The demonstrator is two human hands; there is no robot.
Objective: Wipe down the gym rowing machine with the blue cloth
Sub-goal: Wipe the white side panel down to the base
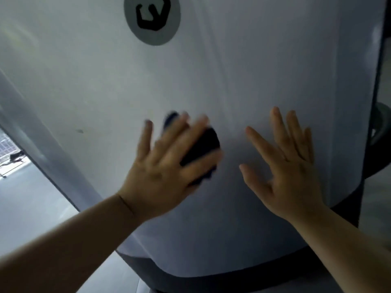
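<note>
Pressing blue cloth (203, 144) against white housing of rowing machine (95, 77): left grip (167, 166), fingers straight and spread, holds nothing pinched. Cloth bunched dark under palm and fingers, showing between forefinger and thumb and just past fingertips. Left grip and cloth both blurred. Right grip (292, 166) just beside, apart from cloth, fingers straight and spread, flat on same housing, holding nothing. Round grey badge (152, 20) with black logo well above both. Dark grey trim (211, 278) along housing's lower edge. Pale floor (27, 199) at left.

The left hand (167, 163) presses the blue cloth (203, 149) flat on the white housing (211, 70); the right hand (289, 166) rests beside it.
</note>
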